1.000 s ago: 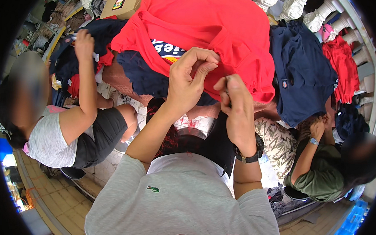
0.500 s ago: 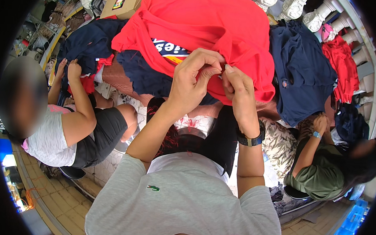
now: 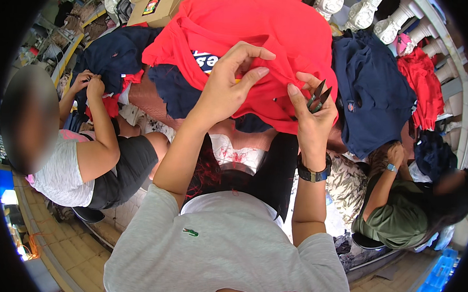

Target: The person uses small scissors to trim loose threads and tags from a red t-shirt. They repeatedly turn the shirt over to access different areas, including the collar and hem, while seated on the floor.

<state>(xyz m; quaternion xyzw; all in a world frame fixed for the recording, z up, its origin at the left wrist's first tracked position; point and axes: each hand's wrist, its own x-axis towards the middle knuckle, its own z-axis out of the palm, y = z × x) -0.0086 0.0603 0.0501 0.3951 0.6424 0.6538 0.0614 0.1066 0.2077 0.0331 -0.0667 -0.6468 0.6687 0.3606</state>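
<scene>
Red garment fold pinched by left hand; right hand grips thread snips, blades pointing up, away from body.

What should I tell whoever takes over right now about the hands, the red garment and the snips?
Left hand: fingertips pinching a fold of the red cotton garment spread on the work table.
Right hand: gripping small dark metal thread snips, blades pointing up, slightly parted, beside the pinched fold.
Nearby: navy blue garment to the right, another navy garment to the left where a co-worker's hands work.
Done: fold is gathered and the snips are in hand.
Left: no cut visible yet; probably trim at the pinched spot.
</scene>
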